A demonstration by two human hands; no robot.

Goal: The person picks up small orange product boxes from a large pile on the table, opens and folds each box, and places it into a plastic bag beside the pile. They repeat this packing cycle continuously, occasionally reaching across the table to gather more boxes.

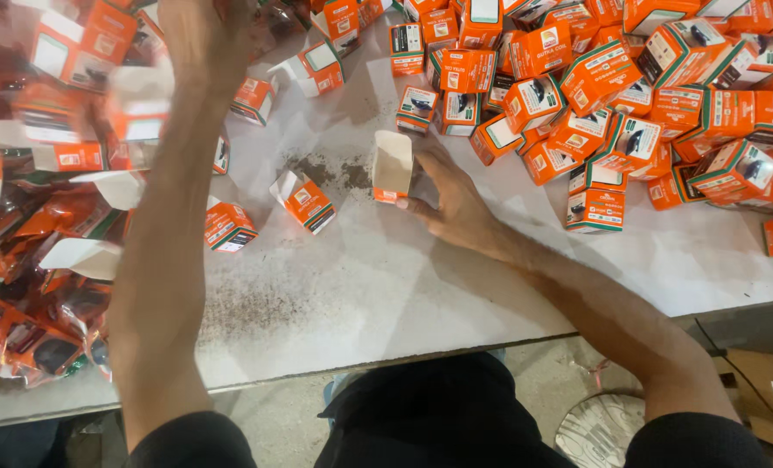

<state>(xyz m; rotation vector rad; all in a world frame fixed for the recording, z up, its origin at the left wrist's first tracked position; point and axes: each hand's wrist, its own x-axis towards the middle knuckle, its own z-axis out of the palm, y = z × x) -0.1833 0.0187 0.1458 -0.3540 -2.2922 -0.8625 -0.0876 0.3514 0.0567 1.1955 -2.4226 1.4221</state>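
Note:
My right hand holds a small open orange carton standing upright on the white table, its white inside facing me. My left hand reaches far up toward the top left, blurred, over a heap of open orange cartons; what it holds cannot be made out. Two more open cartons lie on the table between my arms.
A large pile of shut orange cartons covers the table's right rear. At the left lie orange plastic pouches with dark parts. A dark stain marks the tabletop. The table's front edge runs just before my lap.

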